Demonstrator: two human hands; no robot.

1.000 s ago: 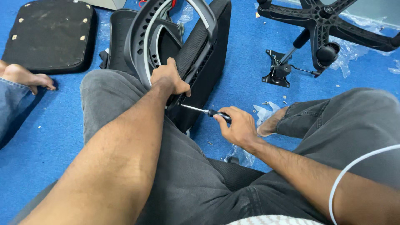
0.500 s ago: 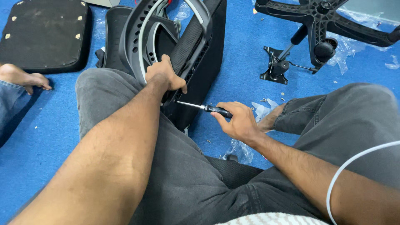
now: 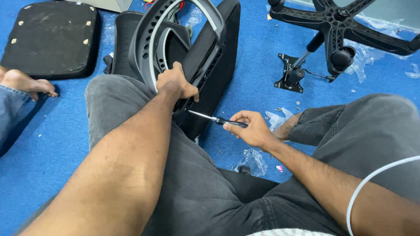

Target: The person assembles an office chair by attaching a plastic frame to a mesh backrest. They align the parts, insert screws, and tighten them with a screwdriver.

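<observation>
My left hand (image 3: 176, 83) grips the lower edge of a black office chair backrest (image 3: 210, 57) with a grey curved lumbar frame (image 3: 148, 43), which stands between my legs on the blue floor. My right hand (image 3: 249, 129) holds a black-handled screwdriver (image 3: 216, 119) level, its metal tip pointing left into the bottom of the backrest just below my left hand. I sit on the floor in grey trousers, knees spread either side.
A black star-shaped chair base with casters (image 3: 337, 26) lies at the upper right beside a tilt mechanism plate (image 3: 291, 76). A black seat cushion (image 3: 48, 39) lies upper left. Another person's bare foot (image 3: 26, 83) rests at the left. Plastic wrap (image 3: 251, 159) and small screws lie about.
The screwdriver stays pointed at the bottom of the backrest; my right hand has shifted slightly on the handle. My left hand keeps its grip on the backrest.
</observation>
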